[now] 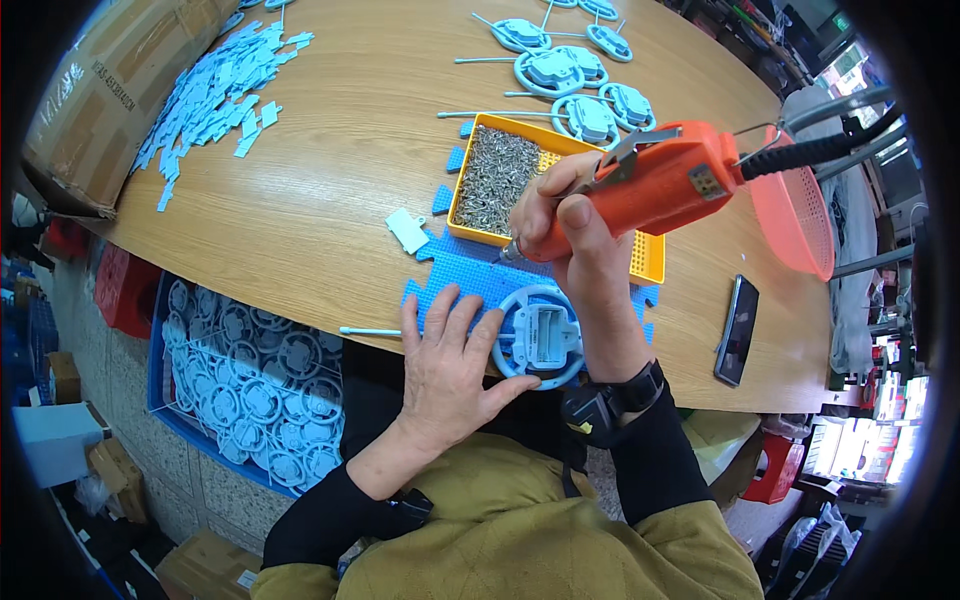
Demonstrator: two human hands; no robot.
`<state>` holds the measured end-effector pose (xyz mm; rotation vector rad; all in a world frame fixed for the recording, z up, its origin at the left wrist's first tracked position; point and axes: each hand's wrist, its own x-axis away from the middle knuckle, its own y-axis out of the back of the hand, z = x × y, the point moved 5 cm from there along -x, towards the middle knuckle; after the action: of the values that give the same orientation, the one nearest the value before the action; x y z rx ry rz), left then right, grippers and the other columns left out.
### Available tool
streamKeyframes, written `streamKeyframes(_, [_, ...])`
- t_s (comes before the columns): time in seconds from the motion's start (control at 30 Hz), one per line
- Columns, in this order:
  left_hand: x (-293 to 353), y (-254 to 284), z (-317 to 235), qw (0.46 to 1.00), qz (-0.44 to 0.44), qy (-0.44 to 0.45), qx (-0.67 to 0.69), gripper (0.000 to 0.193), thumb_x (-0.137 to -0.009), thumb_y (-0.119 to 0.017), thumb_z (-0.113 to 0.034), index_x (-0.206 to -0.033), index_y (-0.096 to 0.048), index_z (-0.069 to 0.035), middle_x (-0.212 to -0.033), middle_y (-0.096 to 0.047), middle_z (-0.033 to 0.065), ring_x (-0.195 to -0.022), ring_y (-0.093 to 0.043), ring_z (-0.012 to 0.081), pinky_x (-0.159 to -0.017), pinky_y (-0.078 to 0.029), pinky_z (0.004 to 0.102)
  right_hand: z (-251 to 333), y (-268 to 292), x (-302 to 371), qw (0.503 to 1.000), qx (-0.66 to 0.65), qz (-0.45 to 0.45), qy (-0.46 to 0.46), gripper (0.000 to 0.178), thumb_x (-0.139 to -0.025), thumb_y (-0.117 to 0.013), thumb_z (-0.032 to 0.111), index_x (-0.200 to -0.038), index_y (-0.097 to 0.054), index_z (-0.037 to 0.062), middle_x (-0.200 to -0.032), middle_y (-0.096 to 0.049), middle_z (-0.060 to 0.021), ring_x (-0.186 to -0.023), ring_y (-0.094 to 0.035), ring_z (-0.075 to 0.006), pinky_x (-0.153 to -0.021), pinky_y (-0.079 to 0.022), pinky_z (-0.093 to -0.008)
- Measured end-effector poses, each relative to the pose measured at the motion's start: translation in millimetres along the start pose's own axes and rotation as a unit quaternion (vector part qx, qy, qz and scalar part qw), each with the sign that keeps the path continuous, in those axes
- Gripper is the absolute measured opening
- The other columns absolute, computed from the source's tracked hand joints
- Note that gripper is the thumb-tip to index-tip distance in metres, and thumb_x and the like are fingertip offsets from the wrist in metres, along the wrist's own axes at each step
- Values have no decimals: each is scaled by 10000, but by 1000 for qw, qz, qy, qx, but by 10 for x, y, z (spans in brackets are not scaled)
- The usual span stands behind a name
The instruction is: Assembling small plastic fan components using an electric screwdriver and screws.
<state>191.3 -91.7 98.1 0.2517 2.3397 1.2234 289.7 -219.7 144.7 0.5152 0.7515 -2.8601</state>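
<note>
A light-blue wheel-shaped plastic part [546, 335] with a recessed rectangular compartment lies near the table's front edge. My left hand [452, 355] lies over its left side, fingers spread flat and thumb along the lower rim; a thin rod [370, 331] sticks out leftward beyond the hand. My right hand [585, 225] is wrapped around an orange electric screwdriver [650, 190], its bit tilted down to the left above the blue foam mat [462, 268]. Just behind is a yellow tray [480, 236] of small metal screws [497, 180]. One light-blue cover plate [407, 231] rests left of the tray.
Several wheel parts with rods [552, 72] lie at the far side. A pile of small light-blue plates [215, 90] sits beside a cardboard box [125, 95]. At right are a phone [737, 330] and a pink basket [795, 215]. A blue crate [160, 375] holds more wheels below the table.
</note>
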Motion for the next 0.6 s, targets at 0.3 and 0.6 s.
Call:
streamKeyframes(0.3, [-99,78,70,999,-24,-8,37,681,-623,-790,-449,-1105,-553,-30,-1087,-535,134,-1099,-471,343,-1007,-274,537,24,56,-19,999,34,5,-7,251,-848,-662,220,-949,-510,49,-667,-546,-49,-574,-528,-127,-514,-433,-263])
streamKeyframes(0.6, [-587,77,-20,987,-108,-98,60,165,-713,-720,-123,-837,-621,-77,-844,-569,48,-868,-523,244,-836,-342,414,664,73,197,994,-35,43,96,386,-856,-674,355,-989,-486,45,-675,-551,-85,-593,-554,-185,-545,-476,-307])
